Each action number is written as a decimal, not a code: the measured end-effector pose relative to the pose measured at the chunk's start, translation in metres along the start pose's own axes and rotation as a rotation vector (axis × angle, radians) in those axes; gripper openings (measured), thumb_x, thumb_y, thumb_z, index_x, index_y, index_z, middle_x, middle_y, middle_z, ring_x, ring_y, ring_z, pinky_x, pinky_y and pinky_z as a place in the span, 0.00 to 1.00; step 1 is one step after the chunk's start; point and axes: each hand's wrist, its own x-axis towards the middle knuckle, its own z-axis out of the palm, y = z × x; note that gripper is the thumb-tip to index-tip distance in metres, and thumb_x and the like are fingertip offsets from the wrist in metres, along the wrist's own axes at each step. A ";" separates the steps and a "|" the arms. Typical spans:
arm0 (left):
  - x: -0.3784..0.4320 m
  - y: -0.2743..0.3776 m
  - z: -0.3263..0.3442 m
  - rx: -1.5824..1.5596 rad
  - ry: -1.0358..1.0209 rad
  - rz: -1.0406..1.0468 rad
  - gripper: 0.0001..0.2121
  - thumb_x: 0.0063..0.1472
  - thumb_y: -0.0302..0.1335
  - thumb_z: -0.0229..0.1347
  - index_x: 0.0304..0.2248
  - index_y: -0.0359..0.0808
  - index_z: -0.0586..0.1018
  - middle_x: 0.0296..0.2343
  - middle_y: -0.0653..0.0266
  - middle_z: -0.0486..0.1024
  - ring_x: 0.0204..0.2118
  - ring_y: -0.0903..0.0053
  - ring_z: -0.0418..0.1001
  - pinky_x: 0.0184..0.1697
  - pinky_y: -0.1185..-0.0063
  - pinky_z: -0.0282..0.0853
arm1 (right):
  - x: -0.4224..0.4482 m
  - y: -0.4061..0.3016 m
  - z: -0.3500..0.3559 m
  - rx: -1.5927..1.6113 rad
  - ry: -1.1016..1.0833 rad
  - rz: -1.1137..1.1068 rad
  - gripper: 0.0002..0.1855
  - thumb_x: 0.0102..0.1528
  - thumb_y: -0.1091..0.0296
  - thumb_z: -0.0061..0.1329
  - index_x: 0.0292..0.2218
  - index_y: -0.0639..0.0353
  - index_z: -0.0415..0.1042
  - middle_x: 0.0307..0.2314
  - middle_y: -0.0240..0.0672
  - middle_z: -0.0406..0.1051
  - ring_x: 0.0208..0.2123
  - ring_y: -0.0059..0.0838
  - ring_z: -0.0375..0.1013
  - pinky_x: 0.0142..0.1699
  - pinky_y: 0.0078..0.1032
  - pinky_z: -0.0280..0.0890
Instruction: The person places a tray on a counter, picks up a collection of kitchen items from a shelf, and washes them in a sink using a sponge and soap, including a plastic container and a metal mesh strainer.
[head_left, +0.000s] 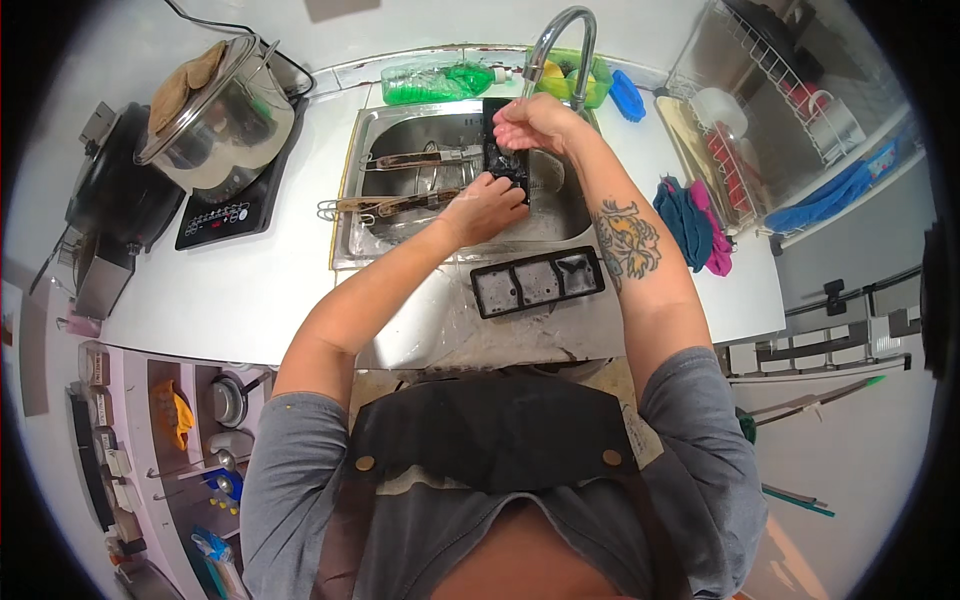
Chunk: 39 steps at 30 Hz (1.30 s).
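Note:
A narrow black tray-like piece (495, 112) stands lengthwise in the stainless steel sink (360, 247), wet and partly covered by my hands. My left hand (491, 208) grips its near end. Below the faucet (559, 30), my right hand (536, 124) is cupped over the upper part of the piece, with nothing visible in it. Wooden-handled utensils with wire loops (420, 159) lie across the sink on the left. Between the sink and the counter's front edge rests a black three-compartment tray (537, 282), wet with suds.
Behind the sink are a bottle of green liquid (439, 82), a green basket (596, 90) and a blue brush (627, 96). On the left, a lidded glass pot (225, 120) stands on an induction cooker (225, 217). Cloths (686, 225) and a dish rack (739, 172) are at right.

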 end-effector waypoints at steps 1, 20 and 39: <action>-0.002 -0.002 0.001 0.001 0.001 -0.001 0.03 0.48 0.30 0.47 0.26 0.47 0.69 0.25 0.73 0.62 0.32 0.79 0.62 0.33 0.79 0.56 | -0.005 -0.003 0.002 -0.042 -0.040 0.031 0.10 0.52 0.70 0.41 0.35 0.67 0.66 0.26 0.39 0.70 0.26 0.25 0.71 0.30 0.19 0.68; 0.043 -0.037 -0.007 -1.189 0.100 -0.807 0.17 0.52 0.36 0.51 0.29 0.27 0.69 0.24 0.52 0.71 0.28 0.74 0.68 0.32 0.77 0.63 | -0.149 0.042 -0.010 -0.854 -0.163 -0.295 0.20 0.37 0.60 0.57 0.32 0.60 0.70 0.29 0.38 0.66 0.35 0.31 0.65 0.41 0.24 0.60; 0.139 -0.108 -0.035 -0.630 -0.639 -0.354 0.22 0.45 0.44 0.50 0.32 0.31 0.74 0.26 0.53 0.73 0.29 0.66 0.70 0.33 0.71 0.63 | -0.156 0.068 0.009 -0.924 -0.123 -0.268 0.27 0.39 0.61 0.56 0.41 0.57 0.66 0.35 0.40 0.67 0.39 0.36 0.65 0.44 0.27 0.61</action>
